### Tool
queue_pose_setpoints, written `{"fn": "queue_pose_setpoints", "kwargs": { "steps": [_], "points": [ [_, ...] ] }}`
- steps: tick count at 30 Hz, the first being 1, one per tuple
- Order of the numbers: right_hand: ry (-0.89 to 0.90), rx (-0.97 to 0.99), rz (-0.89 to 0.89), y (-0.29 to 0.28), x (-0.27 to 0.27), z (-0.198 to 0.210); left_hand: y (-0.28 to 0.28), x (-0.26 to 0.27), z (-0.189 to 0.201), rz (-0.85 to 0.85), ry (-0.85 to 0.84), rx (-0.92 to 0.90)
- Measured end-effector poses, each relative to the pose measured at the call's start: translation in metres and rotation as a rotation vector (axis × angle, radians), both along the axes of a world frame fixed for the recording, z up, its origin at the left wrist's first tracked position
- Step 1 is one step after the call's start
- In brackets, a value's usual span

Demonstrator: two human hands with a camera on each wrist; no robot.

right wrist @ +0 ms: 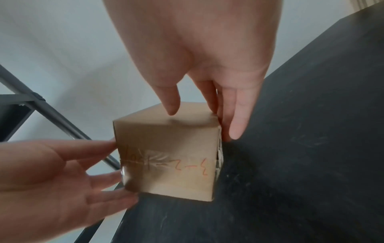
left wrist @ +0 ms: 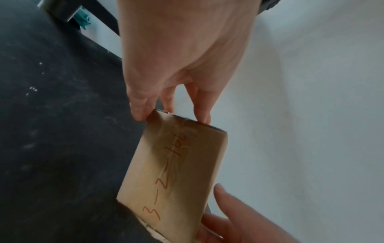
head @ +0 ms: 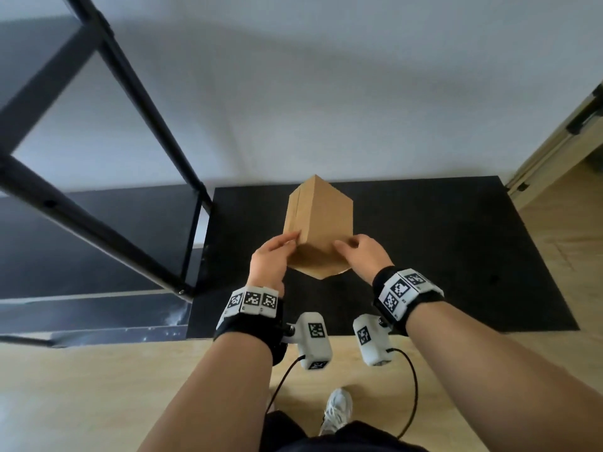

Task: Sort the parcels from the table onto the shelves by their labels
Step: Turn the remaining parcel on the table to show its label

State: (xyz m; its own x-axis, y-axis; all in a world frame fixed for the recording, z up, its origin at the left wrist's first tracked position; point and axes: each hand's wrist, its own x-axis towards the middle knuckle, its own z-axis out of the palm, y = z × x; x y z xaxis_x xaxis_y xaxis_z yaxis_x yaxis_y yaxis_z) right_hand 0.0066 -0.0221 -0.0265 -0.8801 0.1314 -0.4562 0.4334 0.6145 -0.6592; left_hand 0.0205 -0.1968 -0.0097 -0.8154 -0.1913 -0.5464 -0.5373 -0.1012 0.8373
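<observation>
A: The parcel [head: 318, 228], a brown cardboard box, is held over the black table [head: 456, 243], with the black shelf frame [head: 107, 177] just beside the table on the left. Is it resting on the tabletop?

B: That cannot be settled. In the head view it appears raised and tilted, one corner pointing down; in the right wrist view its lower edge looks close to the surface or on it.

A: How is it held?

B: It is clasped between both hands. The left hand [head: 272, 261] is laid against the left face, fingers nearly straight and spread, the thumb on the upper edge. The right hand [head: 360, 254] is set on the opposite side, thumb on one face and fingers [right wrist: 235, 118] reaching down along the next, only lightly bent. Nothing else is held by either hand.

A: And the label?

B: Red handwriting [left wrist: 166, 180] is seen along the taped seam on the face turned away from the head. It seems to begin "3-2-", but the rest is blurred.

A: So what should be done well here?

B: Probably the box should be turned until the writing can be read in full before a shelf is chosen. Even pressure from both palms would be advised, so that the seam is not crushed, and the frame's posts should be kept clear of while the box is carried across.
</observation>
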Motion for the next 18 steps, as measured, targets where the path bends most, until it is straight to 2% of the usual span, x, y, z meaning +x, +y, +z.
{"fn": "queue_pose_setpoints", "kwargs": {
  "steps": [5, 12, 18],
  "points": [
    [-0.033, 0.036, 0.129, -0.004, 0.006, -0.002, -0.008, -0.003, 0.0, 0.007, 0.04, -0.154],
    [0.101, -0.034, -0.003, 0.003, 0.008, 0.004, 0.004, -0.003, -0.011, -0.125, -0.011, -0.233],
    [0.134, -0.007, 0.021, 0.001, 0.012, 0.004, 0.015, -0.002, -0.012, -0.139, 0.041, -0.249]
  ]
}}
